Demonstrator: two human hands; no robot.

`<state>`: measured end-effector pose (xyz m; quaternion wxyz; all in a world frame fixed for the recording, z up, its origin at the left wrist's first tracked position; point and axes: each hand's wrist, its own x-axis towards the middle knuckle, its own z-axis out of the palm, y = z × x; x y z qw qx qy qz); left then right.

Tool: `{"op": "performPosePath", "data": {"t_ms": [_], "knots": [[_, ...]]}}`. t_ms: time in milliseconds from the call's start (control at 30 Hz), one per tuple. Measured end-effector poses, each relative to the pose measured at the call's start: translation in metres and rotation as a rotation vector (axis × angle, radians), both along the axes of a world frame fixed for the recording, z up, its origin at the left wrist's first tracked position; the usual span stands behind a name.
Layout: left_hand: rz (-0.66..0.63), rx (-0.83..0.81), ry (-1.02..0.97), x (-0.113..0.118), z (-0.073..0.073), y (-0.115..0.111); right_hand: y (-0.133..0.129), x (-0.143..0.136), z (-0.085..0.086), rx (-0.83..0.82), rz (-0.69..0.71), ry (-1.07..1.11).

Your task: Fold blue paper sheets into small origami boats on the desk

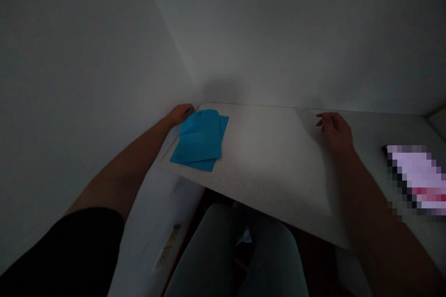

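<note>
My left hand [181,114] is closed, pinching the far left corner of a blue sheet [200,137]. Paper or thin cloth, I cannot tell which. The held sheet bends up a little at its far edge. Beneath it, a second blue sheet [209,165] lies turned at an angle, its edges showing at the right and near side. Over the right part of the white desk [268,148], my right hand [336,132] is held with fingers loosely bent and apart, nothing visible in them.
Walls meet in a corner behind the desk, and the left wall [104,69] runs close beside my left arm. A blurred-out flat device with a bright screen [418,171] is on the right. My legs [223,250] are under the desk's front edge.
</note>
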<state>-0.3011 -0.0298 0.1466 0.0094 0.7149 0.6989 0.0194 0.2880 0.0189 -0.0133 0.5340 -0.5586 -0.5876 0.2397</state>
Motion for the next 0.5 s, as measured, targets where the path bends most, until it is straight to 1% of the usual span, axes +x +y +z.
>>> {"op": "performPosePath", "data": {"t_ms": [67, 167, 233, 333, 400, 500], "knots": [[0.019, 0.001, -0.031, -0.002, 0.000, 0.010, 0.000, 0.000, 0.000, -0.007, 0.014, 0.041], [0.088, 0.024, -0.056, -0.001, -0.004, 0.021, 0.000, 0.000, 0.000, -0.012, 0.017, 0.060], [0.135, 0.019, -0.063, 0.004, -0.007, 0.023, 0.000, -0.001, 0.001, -0.024, 0.007, 0.050], [0.172, -0.047, -0.057, 0.011, -0.010, 0.022, -0.002, -0.002, 0.003, -0.033, 0.003, 0.042], [0.178, -0.105, -0.075, 0.012, -0.006, 0.020, -0.002, -0.003, 0.005, -0.037, 0.002, 0.050], [0.152, -0.287, -0.236, 0.004, 0.008, 0.018, -0.002, -0.004, 0.006, -0.050, -0.007, 0.049]]}}
